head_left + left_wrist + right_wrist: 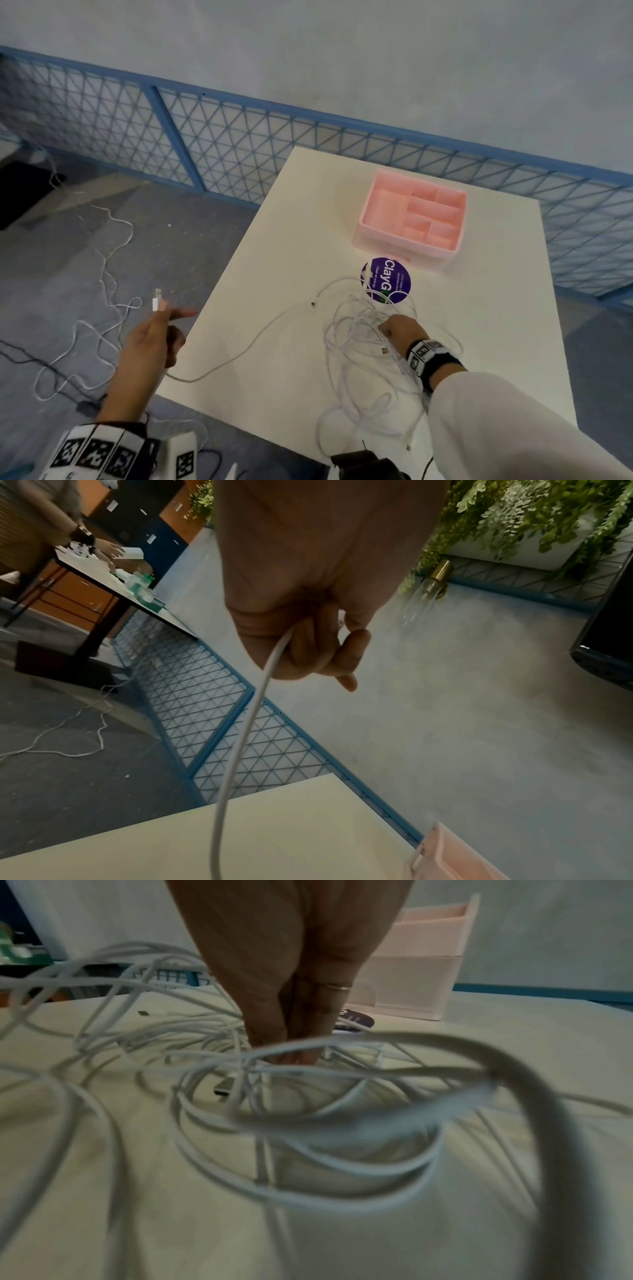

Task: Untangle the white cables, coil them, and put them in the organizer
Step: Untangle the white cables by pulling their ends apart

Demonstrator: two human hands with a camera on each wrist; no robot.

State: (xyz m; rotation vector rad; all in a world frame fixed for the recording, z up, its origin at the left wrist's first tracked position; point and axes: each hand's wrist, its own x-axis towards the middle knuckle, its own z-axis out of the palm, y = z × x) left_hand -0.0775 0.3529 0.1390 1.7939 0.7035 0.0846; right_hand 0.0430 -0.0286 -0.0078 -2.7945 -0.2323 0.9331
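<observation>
On the table [281,383], left hand [150,342] pinches a cable [239,349] (plug up); right hand [400,330] presses the tangle [363,329].

Office-type space — lockers [150,531], mesh partition [239,154], plant wall [534,515].

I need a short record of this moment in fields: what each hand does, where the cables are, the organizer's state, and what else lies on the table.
left hand: off the table's left edge, holds one white cable near its USB plug
right hand: fingers pointing down into the cable tangle; whether they grip anything is hidden
cable tangle: loose loops on the white table, not coiled
organizer: pink, compartments hold no cable
other: round purple sticker between organizer and tangle
</observation>
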